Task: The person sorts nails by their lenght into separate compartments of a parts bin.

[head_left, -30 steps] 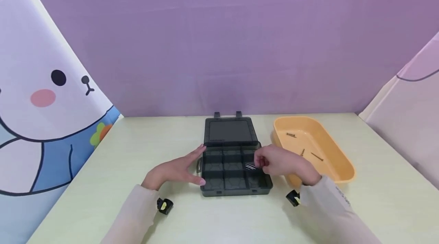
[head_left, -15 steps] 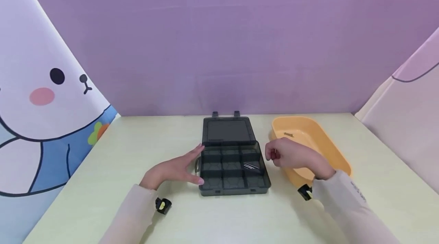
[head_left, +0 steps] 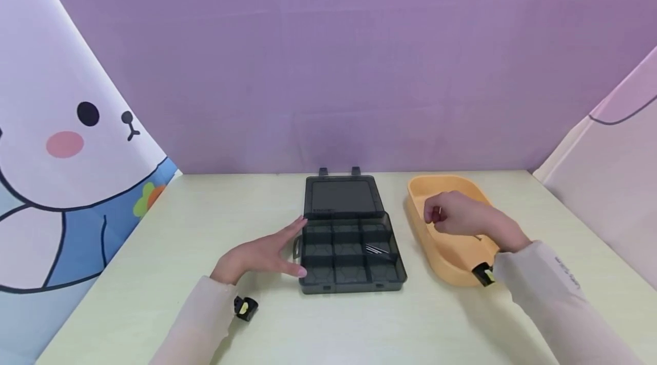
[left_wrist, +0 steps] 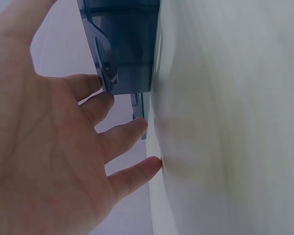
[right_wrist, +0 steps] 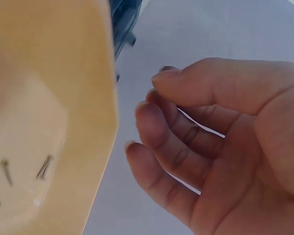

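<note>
A dark translucent compartment box (head_left: 351, 287) lies on the table with its lid (head_left: 343, 196) folded back. Several thin silvery pieces (head_left: 377, 250) lie in its middle-right compartment. My left hand (head_left: 262, 255) rests at the box's left side, fingers spread, with thumb and index fingertips right at its edge. Over the orange tray (head_left: 443, 271) hovers my right hand (head_left: 464, 215), its fingers loosely bent. The right wrist view shows nothing between thumb and fingers. Inside the tray, screws (right_wrist: 45, 167) lie scattered on the bottom; in the head view the right hand hides most of them.
The pale table (head_left: 231, 199) runs back to a purple cloth wall (head_left: 328, 68). A cartoon-printed panel (head_left: 67, 182) borders it on the left, a pale panel (head_left: 605, 194) on the right. The tray stands right of the box with a narrow gap.
My right hand has withdrawn from the box's middle-right compartment and moved right, over the tray. The silvery pieces stay in that compartment. My left hand has kept its place.
</note>
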The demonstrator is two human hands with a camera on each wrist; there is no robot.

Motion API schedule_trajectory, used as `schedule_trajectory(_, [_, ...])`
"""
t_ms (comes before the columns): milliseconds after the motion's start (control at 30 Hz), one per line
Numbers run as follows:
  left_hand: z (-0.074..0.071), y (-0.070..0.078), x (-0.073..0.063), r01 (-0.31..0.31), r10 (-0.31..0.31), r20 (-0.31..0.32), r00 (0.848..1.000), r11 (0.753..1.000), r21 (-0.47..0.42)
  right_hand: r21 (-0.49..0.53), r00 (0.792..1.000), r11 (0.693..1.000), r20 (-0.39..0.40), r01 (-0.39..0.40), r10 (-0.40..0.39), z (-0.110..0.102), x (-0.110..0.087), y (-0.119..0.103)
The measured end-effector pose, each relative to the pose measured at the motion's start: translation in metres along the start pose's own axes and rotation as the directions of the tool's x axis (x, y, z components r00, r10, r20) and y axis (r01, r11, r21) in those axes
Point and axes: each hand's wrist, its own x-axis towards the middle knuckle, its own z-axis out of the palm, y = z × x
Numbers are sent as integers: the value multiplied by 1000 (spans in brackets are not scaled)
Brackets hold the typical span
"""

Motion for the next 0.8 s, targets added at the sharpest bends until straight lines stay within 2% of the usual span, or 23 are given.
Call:
schedule_trajectory(167, [-1,1,0,-5,5,4,1000,1000,2,19,1000,1000,-8,-3,4,-5,-1,20])
schedule_trajectory(200, [-1,1,0,-6,6,4,1000,1000,2,18,999,1000,-28,26,-25,-5,-2,24])
schedule_trajectory(300, [0,1,-1,-6,6,6,1000,1000,-5,32,998,999,-50,24,-22,-4,-2,37])
schedule_trajectory(400, [-1,0,0,-3,3,6,1000,1000,-16,35,999,999,-47,-5,7,-4,1,45])
schedule_trajectory(433, [-2,-1,0,-3,3,6,1000,1000,-17,36,999,999,-30,-39,40,-4,3,48])
schedule_trajectory(633, [-3,-2,1,-2,2,10,1000,999,-34,4,991,991,-3,-132,132,-4,7,65])
schedule_trajectory(800, [-3,0,2,-8,8,11,1000,1000,-26,-6,987,987,1,-162,162,-4,6,77])
